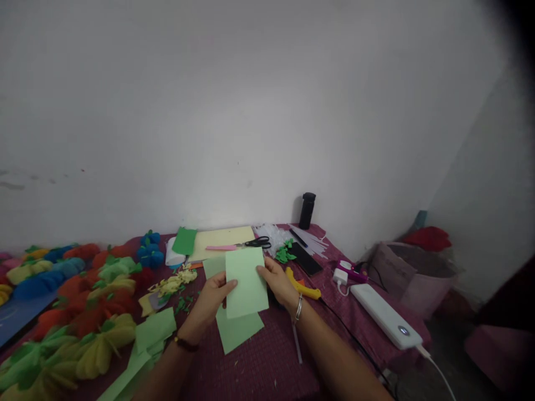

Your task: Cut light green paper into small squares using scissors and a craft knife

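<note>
Paper, a pale green sheet, is held nearly flat above the counter between both hands. Its left edge is pinched by the left hand, the thumb laid on top and the fingers curled behind; its right edge is gripped likewise by the right hand, a little higher up. Both hands are closed only as far as the thin sheet allows. A dark band is worn on the left wrist, a silver bangle on the right. More green paper is partly covered by the held sheet. Beyond it, scissors are laid across a cream pad, whose left end is overlapped by a darker green piece. Beside the right hand, a yellow glue gun is seen, with green leaves and a phone farther back. To the left, yellow scraps and folded green sheets are strewn near rows of coloured puffs. Farthest out, a black bottle is stood by the wall, and a white power bank is set at the right edge.
</note>
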Available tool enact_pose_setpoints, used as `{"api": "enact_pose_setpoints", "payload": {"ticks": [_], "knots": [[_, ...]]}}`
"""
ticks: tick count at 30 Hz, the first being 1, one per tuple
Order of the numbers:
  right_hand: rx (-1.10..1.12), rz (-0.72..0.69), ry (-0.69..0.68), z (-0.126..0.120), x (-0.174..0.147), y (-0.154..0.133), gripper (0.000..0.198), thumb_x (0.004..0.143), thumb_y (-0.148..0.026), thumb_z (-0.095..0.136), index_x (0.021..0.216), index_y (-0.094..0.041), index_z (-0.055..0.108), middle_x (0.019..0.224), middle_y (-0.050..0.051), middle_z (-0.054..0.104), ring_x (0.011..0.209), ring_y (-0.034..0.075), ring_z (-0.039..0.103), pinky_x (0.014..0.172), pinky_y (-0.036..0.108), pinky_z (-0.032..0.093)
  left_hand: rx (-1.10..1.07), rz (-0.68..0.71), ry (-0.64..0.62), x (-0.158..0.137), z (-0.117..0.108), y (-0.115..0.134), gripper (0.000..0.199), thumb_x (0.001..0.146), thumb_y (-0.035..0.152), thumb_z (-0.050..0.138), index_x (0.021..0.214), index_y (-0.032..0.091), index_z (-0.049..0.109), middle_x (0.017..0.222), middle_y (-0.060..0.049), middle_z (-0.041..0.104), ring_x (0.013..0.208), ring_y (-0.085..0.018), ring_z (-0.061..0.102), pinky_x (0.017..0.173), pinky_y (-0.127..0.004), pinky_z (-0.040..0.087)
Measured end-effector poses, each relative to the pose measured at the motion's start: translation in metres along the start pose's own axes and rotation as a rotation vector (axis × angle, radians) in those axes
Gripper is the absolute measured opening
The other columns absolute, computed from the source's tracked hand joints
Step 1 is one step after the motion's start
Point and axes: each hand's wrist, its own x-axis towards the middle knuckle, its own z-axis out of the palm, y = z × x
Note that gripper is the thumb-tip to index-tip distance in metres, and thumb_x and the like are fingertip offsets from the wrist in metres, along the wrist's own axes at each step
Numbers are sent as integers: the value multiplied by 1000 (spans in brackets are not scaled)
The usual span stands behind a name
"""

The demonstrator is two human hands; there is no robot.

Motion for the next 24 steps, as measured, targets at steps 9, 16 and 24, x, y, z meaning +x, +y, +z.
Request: {"api": "enact_pose_setpoints", "payload": {"ticks": [9, 16, 24], "knots": [[70, 116, -97, -4, 1, 3, 35, 62, -38, 75, 88, -17, 64, 74, 0, 66, 62, 14, 59, 61, 26, 45, -279, -38, 64, -1, 7, 5, 42, 63, 33, 76, 98, 14, 64, 75, -4, 69, 59, -16, 61, 55, -26, 46], [454, 246, -62, 5, -1, 2, 33, 60, -29, 76, 90, -20, 64, 76, 1, 68, 59, 12, 58, 58, 24, 45, -196, 83, -33, -7, 11, 12, 66, 56, 20, 78, 118, 25, 56, 106, -5, 67, 92, -22, 62, 76, -30, 49], [298, 402, -137, 33, -12, 31, 22, 66, -35, 68, 71, -18, 57, 49, -4, 53, 36, 7, 41, 38, 18, 31, -49, 40, 162, -12, 31, -10, 29, 60, 38, 74, 79, 17, 67, 68, -6, 68, 79, -27, 63, 68, -34, 52]]}}
